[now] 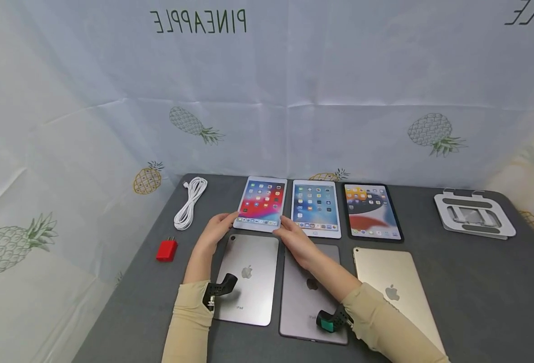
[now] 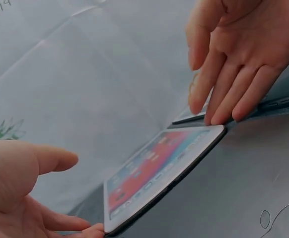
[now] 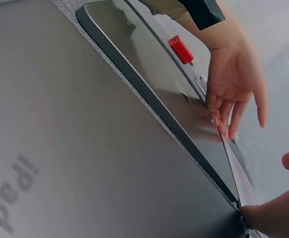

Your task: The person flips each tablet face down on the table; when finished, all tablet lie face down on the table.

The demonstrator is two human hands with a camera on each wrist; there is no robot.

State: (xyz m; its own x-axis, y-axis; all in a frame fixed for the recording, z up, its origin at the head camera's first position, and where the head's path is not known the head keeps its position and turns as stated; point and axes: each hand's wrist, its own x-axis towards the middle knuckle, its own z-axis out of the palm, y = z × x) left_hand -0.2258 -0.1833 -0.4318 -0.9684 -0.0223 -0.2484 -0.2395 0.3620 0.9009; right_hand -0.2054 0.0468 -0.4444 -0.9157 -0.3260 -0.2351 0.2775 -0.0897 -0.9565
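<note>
A white-framed tablet (image 1: 261,203) with a red and blue screen lies face up in the back row. My left hand (image 1: 214,233) touches its near left corner with the fingertips; in the left wrist view the thumb (image 2: 57,157) stands apart from it. At the near right corner, my right hand (image 1: 297,244) has its fingertips against the edge, fingers (image 2: 236,94) straight and thumb off the screen. Below the hands lie a silver tablet (image 1: 249,297) and a grey tablet (image 1: 296,307), both back up. My right forearm crosses over the grey one.
Two more lit tablets, one white-framed (image 1: 316,206) and one black-framed (image 1: 372,212), continue the row. A gold tablet (image 1: 394,272) lies back up. A coiled white cable (image 1: 190,202) and red charger plug (image 1: 167,250) sit left; a folded stand (image 1: 474,215) sits right. Cloth hangs behind.
</note>
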